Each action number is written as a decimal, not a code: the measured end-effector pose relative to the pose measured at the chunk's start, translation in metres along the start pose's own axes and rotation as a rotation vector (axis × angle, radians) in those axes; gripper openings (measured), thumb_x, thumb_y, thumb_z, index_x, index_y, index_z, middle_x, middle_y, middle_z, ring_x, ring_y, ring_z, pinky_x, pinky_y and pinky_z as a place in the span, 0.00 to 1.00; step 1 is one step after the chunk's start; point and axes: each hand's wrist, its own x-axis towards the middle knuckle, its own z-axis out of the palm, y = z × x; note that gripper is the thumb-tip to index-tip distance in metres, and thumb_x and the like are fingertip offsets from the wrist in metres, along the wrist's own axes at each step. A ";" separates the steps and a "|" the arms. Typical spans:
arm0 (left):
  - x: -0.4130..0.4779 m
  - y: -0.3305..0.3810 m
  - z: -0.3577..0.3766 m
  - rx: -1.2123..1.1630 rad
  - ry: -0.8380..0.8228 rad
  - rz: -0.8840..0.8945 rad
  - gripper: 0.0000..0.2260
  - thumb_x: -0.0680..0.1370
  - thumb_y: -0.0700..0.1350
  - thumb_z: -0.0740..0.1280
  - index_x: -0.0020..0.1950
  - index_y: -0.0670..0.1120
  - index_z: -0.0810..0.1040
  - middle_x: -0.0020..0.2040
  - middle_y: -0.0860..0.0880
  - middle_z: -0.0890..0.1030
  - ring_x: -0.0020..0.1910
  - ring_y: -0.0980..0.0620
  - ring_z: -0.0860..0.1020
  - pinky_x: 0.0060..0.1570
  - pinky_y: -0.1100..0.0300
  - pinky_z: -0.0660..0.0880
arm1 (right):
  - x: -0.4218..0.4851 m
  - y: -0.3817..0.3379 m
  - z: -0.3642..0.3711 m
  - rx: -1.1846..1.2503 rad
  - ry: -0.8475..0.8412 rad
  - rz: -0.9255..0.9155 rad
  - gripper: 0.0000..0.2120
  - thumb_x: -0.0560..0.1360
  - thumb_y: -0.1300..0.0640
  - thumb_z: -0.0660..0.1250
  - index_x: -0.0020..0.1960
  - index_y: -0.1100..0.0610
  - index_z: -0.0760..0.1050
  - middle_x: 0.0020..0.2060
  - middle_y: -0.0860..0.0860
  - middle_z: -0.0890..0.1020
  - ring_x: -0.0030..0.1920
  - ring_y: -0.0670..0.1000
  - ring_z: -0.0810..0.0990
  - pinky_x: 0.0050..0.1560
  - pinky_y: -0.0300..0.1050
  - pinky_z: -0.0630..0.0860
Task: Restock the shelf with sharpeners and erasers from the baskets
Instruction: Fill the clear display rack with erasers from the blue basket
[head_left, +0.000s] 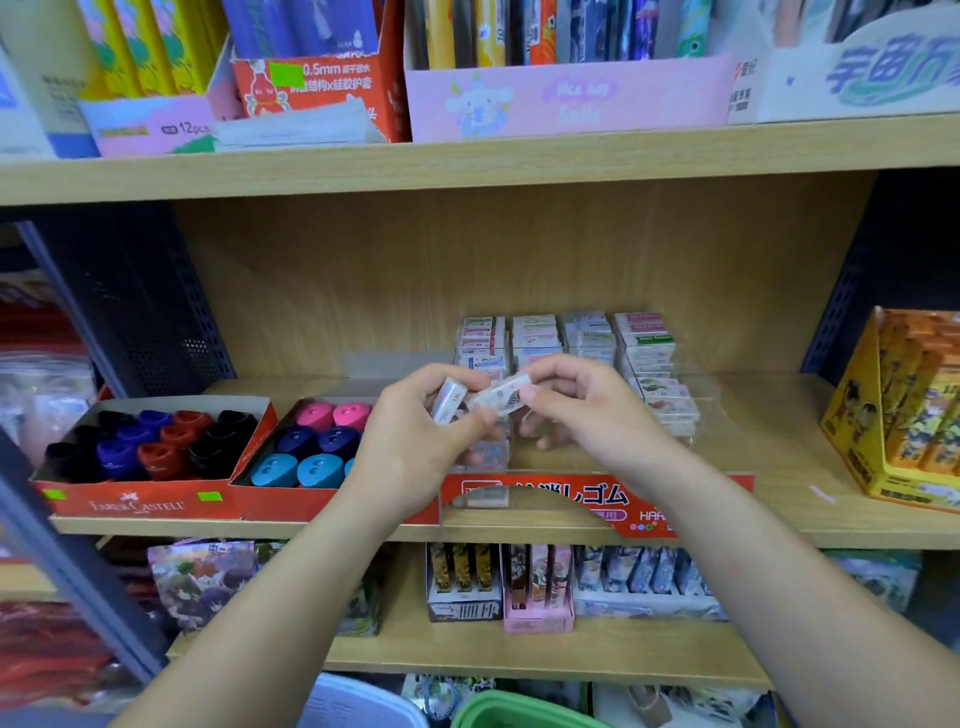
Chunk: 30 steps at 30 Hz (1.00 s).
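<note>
My left hand grips a small white wrapped eraser over the front of the middle shelf. Beside it, my right hand pinches a second white eraser, and the two erasers touch end to end. Behind them stands a clear display case with rows of stacked erasers. Two red cardboard trays sit to the left: one with dark blue, red and black sharpeners, and another with pink, navy and light blue sharpeners.
A yellow box of packs stands at the right of the shelf. Pen and pencil boxes fill the upper shelf; card packs line the lower one. A green basket rim and a pale one show at the bottom.
</note>
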 end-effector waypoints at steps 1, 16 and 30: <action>-0.002 0.001 0.000 0.025 -0.008 -0.006 0.09 0.77 0.38 0.74 0.54 0.48 0.81 0.42 0.46 0.87 0.37 0.49 0.86 0.34 0.55 0.80 | -0.003 0.000 0.000 0.032 -0.005 0.015 0.04 0.81 0.61 0.66 0.55 0.58 0.79 0.48 0.57 0.85 0.41 0.50 0.84 0.41 0.45 0.82; 0.013 -0.008 0.032 0.232 -0.050 -0.025 0.14 0.77 0.48 0.74 0.60 0.55 0.76 0.63 0.57 0.75 0.53 0.67 0.74 0.45 0.74 0.69 | -0.014 0.001 -0.095 0.070 0.370 0.044 0.11 0.80 0.64 0.67 0.61 0.55 0.76 0.50 0.58 0.82 0.41 0.54 0.86 0.40 0.48 0.84; 0.042 -0.019 0.042 0.355 -0.114 0.102 0.27 0.77 0.41 0.74 0.73 0.57 0.72 0.57 0.59 0.78 0.51 0.59 0.77 0.45 0.78 0.70 | 0.056 0.029 -0.146 -0.761 0.397 0.085 0.11 0.71 0.58 0.78 0.51 0.52 0.81 0.44 0.46 0.83 0.45 0.48 0.81 0.40 0.42 0.73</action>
